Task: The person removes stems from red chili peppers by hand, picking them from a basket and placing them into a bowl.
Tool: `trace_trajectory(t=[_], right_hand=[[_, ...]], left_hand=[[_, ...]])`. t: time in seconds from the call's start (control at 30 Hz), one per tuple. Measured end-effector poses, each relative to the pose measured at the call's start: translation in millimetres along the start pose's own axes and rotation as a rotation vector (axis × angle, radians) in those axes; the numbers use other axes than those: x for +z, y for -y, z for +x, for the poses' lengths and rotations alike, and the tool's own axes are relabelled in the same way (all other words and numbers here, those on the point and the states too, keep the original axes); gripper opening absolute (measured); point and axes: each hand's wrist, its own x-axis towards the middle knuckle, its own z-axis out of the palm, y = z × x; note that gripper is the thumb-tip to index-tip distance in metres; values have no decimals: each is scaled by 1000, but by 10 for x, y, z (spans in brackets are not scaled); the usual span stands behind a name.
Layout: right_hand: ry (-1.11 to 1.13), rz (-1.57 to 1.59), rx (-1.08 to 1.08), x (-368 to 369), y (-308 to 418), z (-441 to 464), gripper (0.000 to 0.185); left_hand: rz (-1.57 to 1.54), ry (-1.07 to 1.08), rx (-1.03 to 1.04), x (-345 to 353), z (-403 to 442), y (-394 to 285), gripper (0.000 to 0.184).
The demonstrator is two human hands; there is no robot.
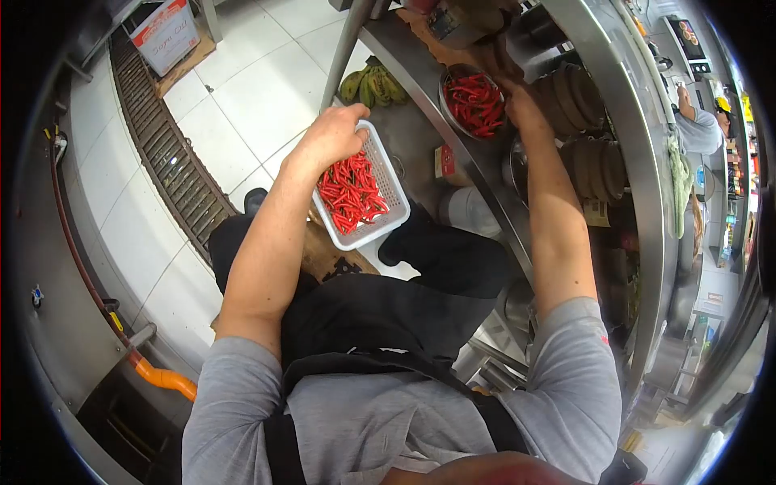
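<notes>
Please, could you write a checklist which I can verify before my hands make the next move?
1. Left hand holds the rim of the white, rectangular, perforated plastic basket: ok.
2. Slender red chillies are in the basket: ok.
3. Basket is supported from below: cannot tell, its underside is hidden.
4. Right hand is at the side of the round metal bowl, which also contains red chillies: ok.
5. Right hand has a firm grip: cannot tell, it is not clearly visible.
</notes>
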Motion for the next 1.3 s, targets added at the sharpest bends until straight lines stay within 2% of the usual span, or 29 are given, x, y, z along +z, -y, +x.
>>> trace_trajectory(t=[0.03, 0.1, 0.17, 0.2, 0.27, 0.3, 0.43, 0.5, 0.53, 0.6, 0.73, 0.8, 0.83, 0.9, 0.97, 1.0, 1.03, 1.07, 1.1, 1.17, 1.3], right_hand=[[-13, 1, -1, 64, -25, 17, 46], [114, 396, -49, 139, -102, 79, 46], [-64, -84, -114, 120, -106, 100, 40], [-57, -76, -72, -13, 66, -26, 33], [-152, -1, -36, 185, -102, 3, 24], [-196, -244, -91, -175, 241, -200, 18], [-155, -191, -66, -340, 341, -340, 13], [-35, 155, 214, -497, 485, -430, 11], [-44, 154, 211, -514, 484, -472, 11], [-201, -99, -123, -557, 470, -535, 10], [-314, -110, -196, -701, 457, -642, 10], [-564, -129, -235, -740, 472, -743, 13], [-568, -128, -231, -688, 443, -773, 13], [-486, 417, 21, -520, 393, -853, 18], [-376, 662, 153, -549, 860, -1204, 20], [-462, 610, -124, -388, 914, -1325, 18], [-399, 703, -48, -390, 1205, -1500, 16], [-402, 683, -159, -232, 1256, -1555, 15], [-306, 767, -139, -40, 1313, -1615, 13], [-266, 778, -187, 215, 1429, -1709, 12], [-176, 808, -160, 631, 1419, -1791, 11]], left_hand=[[2, -19, 21, 6, -3, 9, 36], [-9, -31, 25, -8, -24, -26, 35], [-45, -38, 34, -26, -2, -79, 34], [-62, -40, 50, -17, -2, -74, 34], [-47, -8, 30, 18, 24, -54, 36], [-51, 7, 1, 23, 21, -79, 36], [-30, 58, -41, 54, 22, -83, 38], [-22, 50, -42, 61, 17, -74, 38], [-20, 49, -53, 69, 15, -69, 38], [-12, 35, -42, 87, 13, -48, 37], [-1, 48, -38, 93, -3, -80, 37], [5, 55, -41, 98, -14, -92, 37], [3, 66, -46, 121, -12, -82, 38], [1, 77, -55, 173, -16, -71, 38], [-316, 72, 28, 247, -28, -113, 36], [-317, 71, 21, 276, -55, -189, 36], [-656, 154, -12, 292, -92, -316, 33], [-993, 236, -46, 306, -119, -419, 31], [-987, 237, -51, 329, -150, -482, 31], [-1181, 320, -7, 372, -233, -534, 26], [-1033, 325, -36, 585, -228, -279, 16]])
